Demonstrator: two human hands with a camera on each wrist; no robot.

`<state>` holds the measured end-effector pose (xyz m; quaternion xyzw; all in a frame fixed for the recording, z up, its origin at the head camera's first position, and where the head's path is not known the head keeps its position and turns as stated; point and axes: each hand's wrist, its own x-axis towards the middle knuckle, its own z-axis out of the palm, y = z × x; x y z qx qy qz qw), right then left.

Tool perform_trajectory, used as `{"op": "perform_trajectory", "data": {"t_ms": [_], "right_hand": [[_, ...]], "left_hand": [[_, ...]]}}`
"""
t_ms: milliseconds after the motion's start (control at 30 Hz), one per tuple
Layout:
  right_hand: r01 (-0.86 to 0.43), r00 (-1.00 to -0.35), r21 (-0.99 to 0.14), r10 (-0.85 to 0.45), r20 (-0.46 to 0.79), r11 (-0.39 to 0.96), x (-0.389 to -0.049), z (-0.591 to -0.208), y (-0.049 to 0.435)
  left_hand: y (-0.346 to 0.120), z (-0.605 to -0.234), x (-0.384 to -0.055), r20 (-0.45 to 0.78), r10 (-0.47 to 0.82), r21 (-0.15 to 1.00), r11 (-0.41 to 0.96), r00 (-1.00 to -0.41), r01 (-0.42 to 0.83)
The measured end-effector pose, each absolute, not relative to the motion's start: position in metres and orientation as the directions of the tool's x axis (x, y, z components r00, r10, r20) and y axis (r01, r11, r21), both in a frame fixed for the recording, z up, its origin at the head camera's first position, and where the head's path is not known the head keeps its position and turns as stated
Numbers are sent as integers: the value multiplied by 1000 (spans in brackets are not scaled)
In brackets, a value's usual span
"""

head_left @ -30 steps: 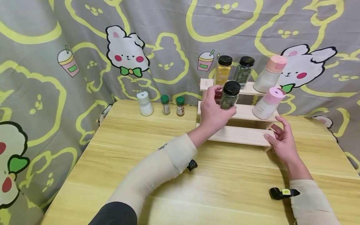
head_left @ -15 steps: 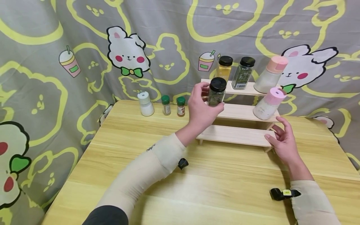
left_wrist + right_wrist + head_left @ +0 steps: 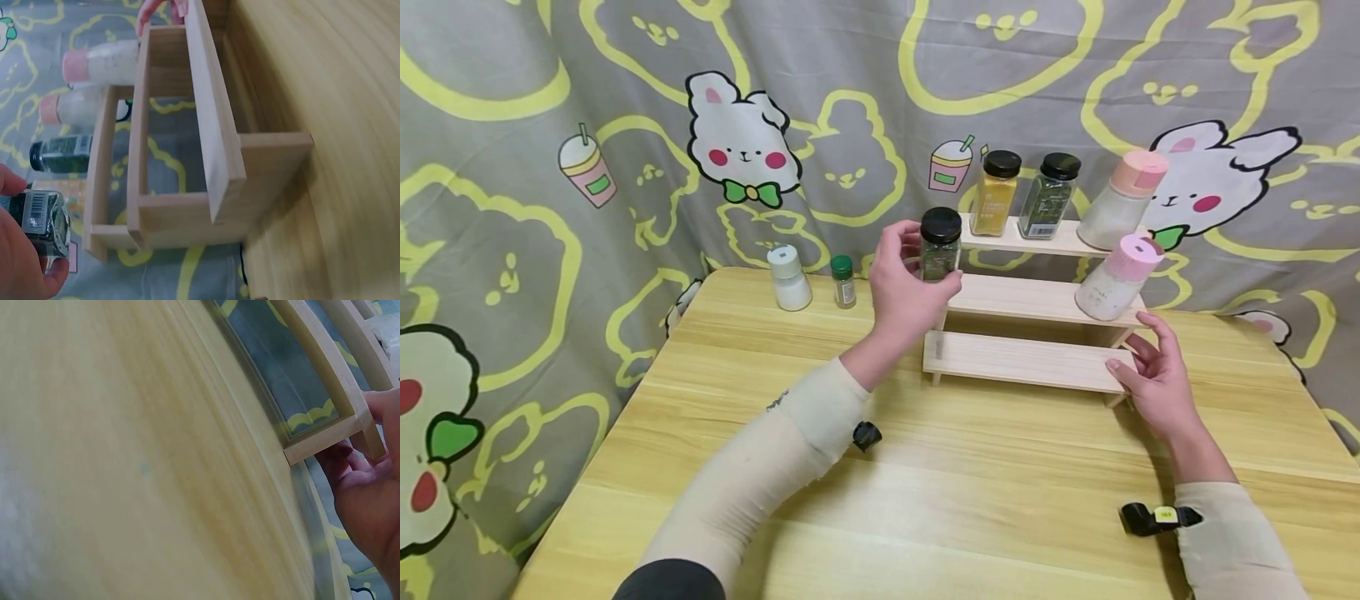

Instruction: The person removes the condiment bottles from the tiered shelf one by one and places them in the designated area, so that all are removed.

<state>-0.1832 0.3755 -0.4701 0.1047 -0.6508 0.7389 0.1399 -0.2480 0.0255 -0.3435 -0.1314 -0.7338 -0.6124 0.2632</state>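
Note:
My left hand (image 3: 902, 283) grips a spice jar (image 3: 941, 237) with a black lid and dark green contents, upright at the left end of a three-tier wooden shelf (image 3: 1026, 360). In the left wrist view the jar's barcode label (image 3: 37, 212) shows between thumb and fingers, off the shelf's end. My right hand (image 3: 1157, 379) pinches the shelf's right end near the lowest tier, thumb on its front edge. The right wrist view shows that hand (image 3: 365, 487) around the shelf's wooden end.
The top tier bears a yellow spice jar (image 3: 995, 196), a green herb jar (image 3: 1048, 200) and a pink-capped shaker (image 3: 1120, 200). Another pink-capped shaker (image 3: 1116, 279) stands on the middle tier. Left along the table's back are a white shaker (image 3: 790, 279) and a green-capped bottle (image 3: 843, 283).
My left hand has carried the black-lidded jar leftward from in front of the middle tier to the shelf's left end, now covering the second green-capped bottle. The right hand stays put.

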Motion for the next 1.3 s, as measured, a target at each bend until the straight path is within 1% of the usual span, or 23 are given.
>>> {"op": "perform_trajectory", "data": {"t_ms": [333, 633, 933, 1300], "right_hand": [[-346, -938, -931, 76, 339, -118, -183, -470, 375], [-350, -936, -929, 75, 344, -115, -182, -469, 375], [-341, -940, -930, 72, 334, -135, -182, -469, 374], [-337, -941, -934, 71, 331, -120, -182, -468, 374]], "left_hand": [[7, -356, -257, 542, -177, 835, 219, -821, 504], [-5, -367, -262, 486, -202, 868, 229, -850, 441], [-16, -380, -265, 492, -213, 865, 227, -844, 447], [-26, -398, -272, 497, -204, 860, 243, -843, 449]]}}
